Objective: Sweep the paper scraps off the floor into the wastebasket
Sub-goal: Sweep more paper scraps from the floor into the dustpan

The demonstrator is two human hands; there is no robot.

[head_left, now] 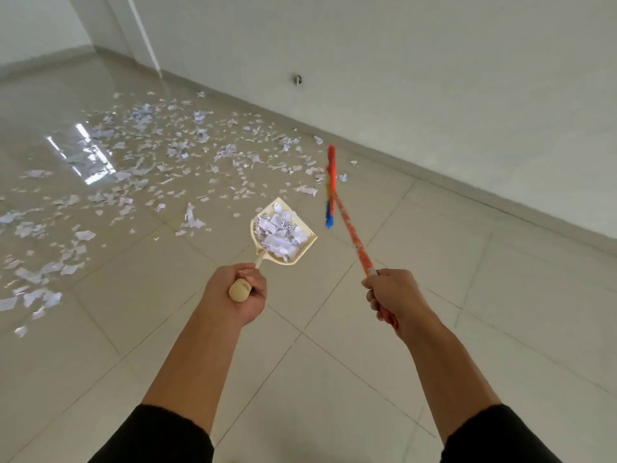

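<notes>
Paper scraps (160, 155): white torn pieces, many, strewn over the glossy tiled floor (334, 379) from about 9 o'clock round to 1 o'clock of the view's centre, thickest at 10 to 11 o'clock, thinning toward the wall base; a few stray pieces lie just beyond the pan's far lip. Dustpan (283, 232): cream plastic, long cream handle with a rounded knob end, held above the floor near centre, mouth pointing to 11 o'clock; contents, a heaped load of white paper scraps filling the pan to its walls, none seen spilling over the rim. Left hand (238, 290): fingers and thumb curled tight round the dustpan handle just below the knob, knob protruding toward the camera. Broom (350, 228): orange-red patterned shaft running from 4 o'clock up to 1 o'clock, its head of red, yellow and blue bristles blurred, lifted clear of the floor and apart from the dustpan, to the pan's 2 o'clock. Right hand (389, 297): fingers wrapped round the lower broom shaft, shaft end passing out below the palm. Both forearms bare, black sleeves (160, 436) pushed up at the bottom edge. Wall (434, 78): white, plain, running from 11 o'clock to 3 o'clock, with a small round metal fitting (297, 79) low on it at 12 o'clock. Window glare reflects on the tiles at 9 to 10 o'clock.
</notes>
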